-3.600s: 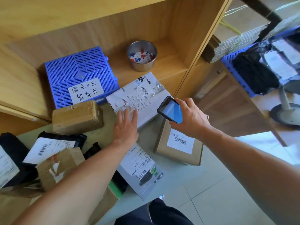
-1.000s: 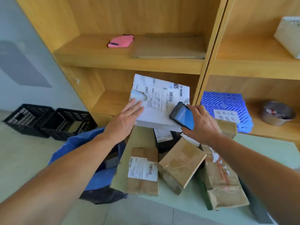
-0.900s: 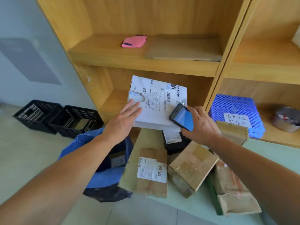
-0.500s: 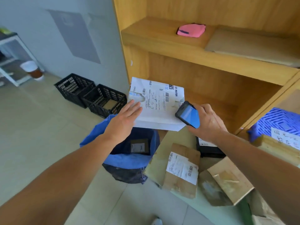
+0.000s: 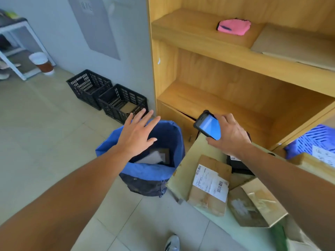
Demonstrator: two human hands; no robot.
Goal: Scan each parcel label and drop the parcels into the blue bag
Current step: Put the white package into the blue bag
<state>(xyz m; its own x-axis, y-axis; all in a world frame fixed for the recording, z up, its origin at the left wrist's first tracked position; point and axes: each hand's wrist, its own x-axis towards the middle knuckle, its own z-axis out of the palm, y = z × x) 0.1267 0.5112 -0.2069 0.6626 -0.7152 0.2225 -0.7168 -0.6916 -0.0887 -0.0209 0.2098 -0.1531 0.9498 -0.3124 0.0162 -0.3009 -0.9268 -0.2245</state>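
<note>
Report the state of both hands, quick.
Left hand: open, fingers spread over the blue bag, holding nothing.
Right hand: closed around the phone.

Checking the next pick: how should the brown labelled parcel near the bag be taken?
Probably by its long edge facing the bag, left hand coming from above: the brown parcel lies flat, label up, that edge unobstructed, and the right hand holds the phone.
</note>
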